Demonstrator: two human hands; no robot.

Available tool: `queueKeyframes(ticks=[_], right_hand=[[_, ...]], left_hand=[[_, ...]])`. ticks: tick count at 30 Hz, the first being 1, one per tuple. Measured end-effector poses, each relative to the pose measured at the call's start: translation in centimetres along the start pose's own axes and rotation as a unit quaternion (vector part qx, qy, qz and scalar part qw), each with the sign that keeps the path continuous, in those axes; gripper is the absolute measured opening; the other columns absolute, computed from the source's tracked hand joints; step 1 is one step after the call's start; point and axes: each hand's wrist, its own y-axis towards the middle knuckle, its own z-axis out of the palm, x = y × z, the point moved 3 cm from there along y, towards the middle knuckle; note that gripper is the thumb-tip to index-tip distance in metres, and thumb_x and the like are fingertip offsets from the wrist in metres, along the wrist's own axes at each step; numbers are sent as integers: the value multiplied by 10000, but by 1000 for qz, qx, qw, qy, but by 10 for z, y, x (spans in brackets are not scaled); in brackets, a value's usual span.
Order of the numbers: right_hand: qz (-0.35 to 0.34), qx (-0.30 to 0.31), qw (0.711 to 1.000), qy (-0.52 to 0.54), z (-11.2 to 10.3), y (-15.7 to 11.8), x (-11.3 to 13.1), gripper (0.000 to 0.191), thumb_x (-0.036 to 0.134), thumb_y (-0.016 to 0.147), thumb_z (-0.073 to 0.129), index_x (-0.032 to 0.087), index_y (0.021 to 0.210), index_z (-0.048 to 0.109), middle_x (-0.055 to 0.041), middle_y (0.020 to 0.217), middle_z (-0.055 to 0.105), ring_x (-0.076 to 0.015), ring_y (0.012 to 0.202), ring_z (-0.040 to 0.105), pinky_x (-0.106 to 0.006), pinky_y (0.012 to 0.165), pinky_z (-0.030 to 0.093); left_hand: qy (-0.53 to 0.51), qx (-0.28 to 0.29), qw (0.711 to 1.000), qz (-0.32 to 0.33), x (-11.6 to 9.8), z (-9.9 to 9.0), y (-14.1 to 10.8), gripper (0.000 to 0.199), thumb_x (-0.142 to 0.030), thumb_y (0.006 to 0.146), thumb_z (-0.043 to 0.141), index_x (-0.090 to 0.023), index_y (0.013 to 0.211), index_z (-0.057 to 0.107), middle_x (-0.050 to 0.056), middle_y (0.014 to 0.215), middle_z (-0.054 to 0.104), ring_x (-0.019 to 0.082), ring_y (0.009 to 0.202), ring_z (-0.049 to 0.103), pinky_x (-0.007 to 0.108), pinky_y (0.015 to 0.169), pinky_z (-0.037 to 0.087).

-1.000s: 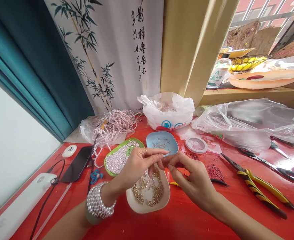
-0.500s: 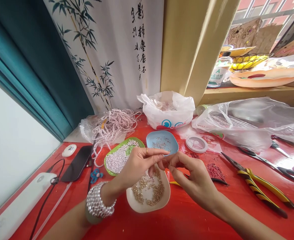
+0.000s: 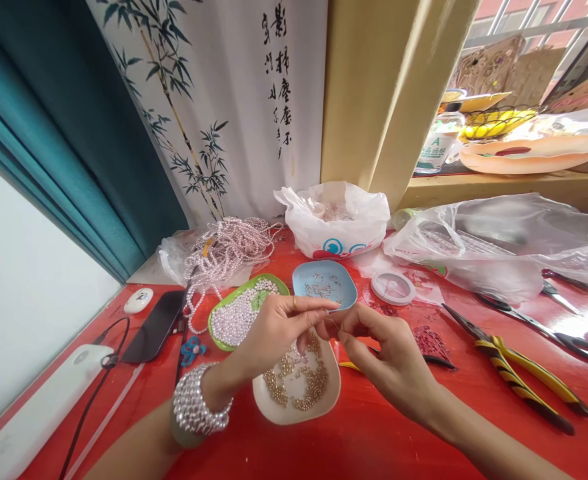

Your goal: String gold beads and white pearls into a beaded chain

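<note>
My left hand (image 3: 279, 330) and my right hand (image 3: 389, 353) meet fingertip to fingertip above a white dish (image 3: 274, 410) of small gold beads. Between the pinched fingers is something tiny and thin, perhaps a pin or a bead; it is too small to name. A wide bracelet of silver beads (image 3: 194, 403) sits on my left wrist. Just behind the hands are a blue dish (image 3: 341, 283) holding fine metal pins and a green dish (image 3: 229, 320) full of pale pearls.
On the red table (image 3: 364, 440) lie yellow-and-black pliers (image 3: 524, 380), scissors (image 3: 549, 330), a spool of clear cord (image 3: 393, 289), pearl strands (image 3: 224, 250), plastic bags (image 3: 334, 220), a phone (image 3: 157, 327) and a white power bank (image 3: 39, 413). A shelf (image 3: 504, 187) stands at back right.
Barely anything differs: both hands stay pinched together over the white dish, with only slight finger shifts.
</note>
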Motion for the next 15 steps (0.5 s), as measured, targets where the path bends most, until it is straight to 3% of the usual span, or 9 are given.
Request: queueKeyframes(ticks=[15], right_hand=[[-14,-31,997,-67,1,-1,1,143,75,729,401,193,651,422,-1,636,619,-92,553,573,-200,541,456]], left_hand=[[49,-8,999,17,-2,2,-2,213,-259,781,564,-229,949,692,-18,608,637,33,418,422,150,415,350]])
